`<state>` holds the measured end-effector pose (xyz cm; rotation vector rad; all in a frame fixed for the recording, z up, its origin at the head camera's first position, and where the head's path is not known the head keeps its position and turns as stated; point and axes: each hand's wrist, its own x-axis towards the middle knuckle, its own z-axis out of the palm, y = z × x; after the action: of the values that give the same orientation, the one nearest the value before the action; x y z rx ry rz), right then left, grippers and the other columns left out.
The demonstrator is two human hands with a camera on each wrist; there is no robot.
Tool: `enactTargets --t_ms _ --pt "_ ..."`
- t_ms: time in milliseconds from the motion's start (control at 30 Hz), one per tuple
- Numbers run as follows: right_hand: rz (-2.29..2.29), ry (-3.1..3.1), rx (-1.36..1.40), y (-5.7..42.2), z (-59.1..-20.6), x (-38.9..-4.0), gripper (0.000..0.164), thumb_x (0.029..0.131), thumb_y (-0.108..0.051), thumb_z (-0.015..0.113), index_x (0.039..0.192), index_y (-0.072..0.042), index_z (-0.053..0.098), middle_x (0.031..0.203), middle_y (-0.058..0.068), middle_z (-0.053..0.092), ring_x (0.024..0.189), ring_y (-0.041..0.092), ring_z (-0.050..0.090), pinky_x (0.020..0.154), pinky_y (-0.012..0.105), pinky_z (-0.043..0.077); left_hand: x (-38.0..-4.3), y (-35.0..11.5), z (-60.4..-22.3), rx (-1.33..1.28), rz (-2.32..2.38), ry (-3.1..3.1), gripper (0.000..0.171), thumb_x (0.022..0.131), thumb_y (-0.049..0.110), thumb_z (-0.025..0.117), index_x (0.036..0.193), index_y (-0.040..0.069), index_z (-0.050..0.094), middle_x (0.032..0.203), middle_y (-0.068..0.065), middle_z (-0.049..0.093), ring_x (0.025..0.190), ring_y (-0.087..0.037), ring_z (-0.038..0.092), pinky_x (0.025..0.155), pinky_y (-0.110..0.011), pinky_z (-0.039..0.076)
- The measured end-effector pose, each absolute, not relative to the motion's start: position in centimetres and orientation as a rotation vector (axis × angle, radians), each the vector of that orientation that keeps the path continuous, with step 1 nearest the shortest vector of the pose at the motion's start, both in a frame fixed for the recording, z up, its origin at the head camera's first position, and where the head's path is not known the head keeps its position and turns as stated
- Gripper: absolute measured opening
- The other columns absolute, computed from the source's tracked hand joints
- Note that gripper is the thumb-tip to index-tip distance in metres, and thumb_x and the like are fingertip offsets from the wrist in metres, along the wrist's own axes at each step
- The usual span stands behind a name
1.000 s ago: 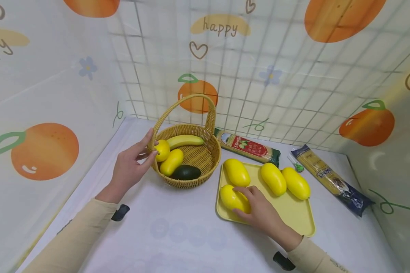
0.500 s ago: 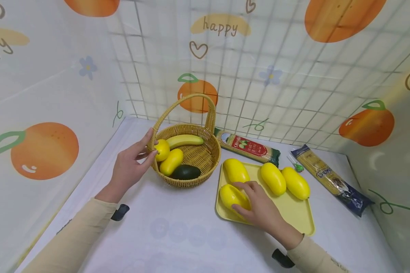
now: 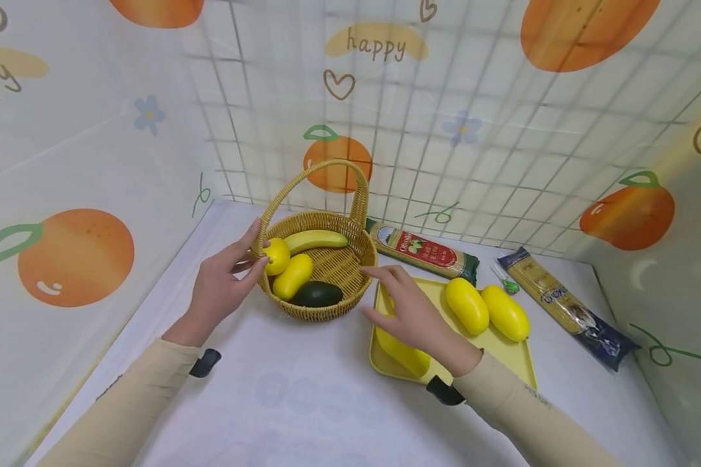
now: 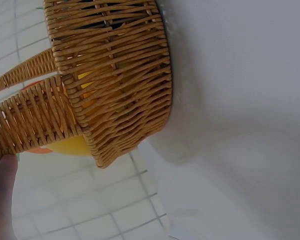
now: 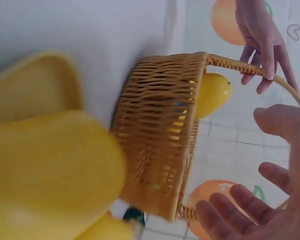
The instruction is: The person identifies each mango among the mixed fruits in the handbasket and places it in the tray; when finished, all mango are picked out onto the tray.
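In the head view my left hand (image 3: 222, 282) holds the left base of the wicker basket's handle (image 3: 271, 211) between thumb and fingers. The basket (image 3: 359, 288) stands upright, with a banana (image 3: 318, 240), a lemon (image 3: 277, 255), a small yellow mango (image 3: 294, 275) and a dark green avocado (image 3: 318, 294) inside. Fingers spread and holding nothing, my right hand (image 3: 411, 311) hovers between the basket's right side and the yellow tray (image 3: 502, 376). Beneath it, a yellow mango (image 3: 403, 353) lies on the tray; another is almost hidden. The right wrist view shows the right palm (image 5: 270, 220) facing the basket.
Two more mangoes, one left (image 3: 467, 306) and one right (image 3: 505, 314), lie toward the tray's far right. Behind the tray is a red-labelled pasta packet (image 3: 426, 251); a blue-ended packet (image 3: 566, 308) lies to its right. A patterned curtain (image 3: 444, 175) stands behind them.
My right hand has let go of the front-left mango, leaving it on the tray, and has moved up and left toward the basket. The left hand stays on the handle.
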<state>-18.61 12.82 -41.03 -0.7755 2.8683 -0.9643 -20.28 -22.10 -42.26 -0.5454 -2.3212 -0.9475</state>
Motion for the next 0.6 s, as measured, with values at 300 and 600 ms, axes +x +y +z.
enactTargets --t_ms 300,600 --pt "-1.064 2.705 -0.805 7.2 -40.4 -23.4 0.066 0.094 -0.042 0.073 0.151 -0.022 0.047 0.132 0.004 0.054 0.112 0.019 0.053 0.084 0.034 0.055 -20.2 -22.2 -42.3 -0.544 -0.948 -2.335 0.081 0.09 0.006 0.077 0.158 0.028 0.039 0.12 -0.011 0.073 0.104 -0.029 0.073 0.078 -0.039 0.063" --pt "-1.11 2.526 -0.756 2.2 -40.6 -27.4 0.068 0.096 -0.044 0.07 0.155 -0.02 0.043 0.143 0.012 0.053 0.117 0.025 0.059 0.089 0.033 0.059 -20.3 -22.2 -42.4 -0.539 -0.969 -2.339 0.081 0.09 0.007 0.078 0.157 0.03 0.04 0.123 -0.012 0.071 0.1 -0.03 0.074 0.076 -0.041 0.064"
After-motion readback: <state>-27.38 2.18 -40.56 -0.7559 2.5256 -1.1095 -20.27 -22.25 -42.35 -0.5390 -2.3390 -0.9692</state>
